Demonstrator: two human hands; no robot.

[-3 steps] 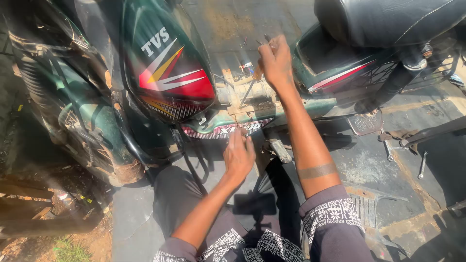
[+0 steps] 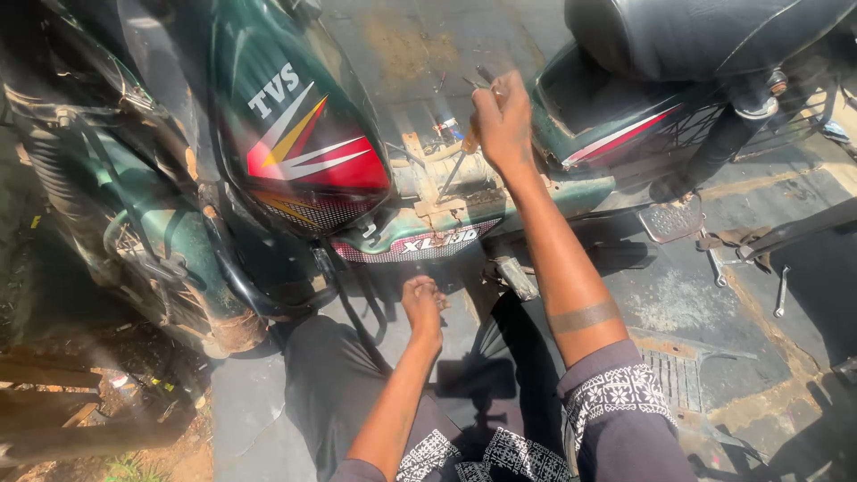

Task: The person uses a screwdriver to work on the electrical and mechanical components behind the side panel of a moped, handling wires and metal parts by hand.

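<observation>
A: Your right hand (image 2: 504,120) is clenched round a screwdriver (image 2: 457,165) with an orange handle. The shaft slants down-left to the rusty, cracked floor panel (image 2: 446,192) of the green moped (image 2: 295,161), between the red-and-green side cover and the black seat (image 2: 678,31).

B: And your left hand (image 2: 425,303)?

A: It sits lower, near the striped trim under the panel, fingers (image 2: 420,287) curled. I cannot tell whether they grip anything or just rest there.

B: How will the screwdriver handle?

A: I'd judge it light and stiff, with a smooth handle that could slip. Keep your hold high on the handle, as now. The panel looks brittle and flaky, so it may crumble under a hard push.

B: What is hard to make out?

A: The tip is lost among rust and wires, so the exact spot it meets is unclear. Your palm hides most of the handle. The moped's front is cut off at the left edge, and deep shadow covers the ground (image 2: 714,295) by your knees. A wrench (image 2: 781,290) lies well apart at right.
</observation>
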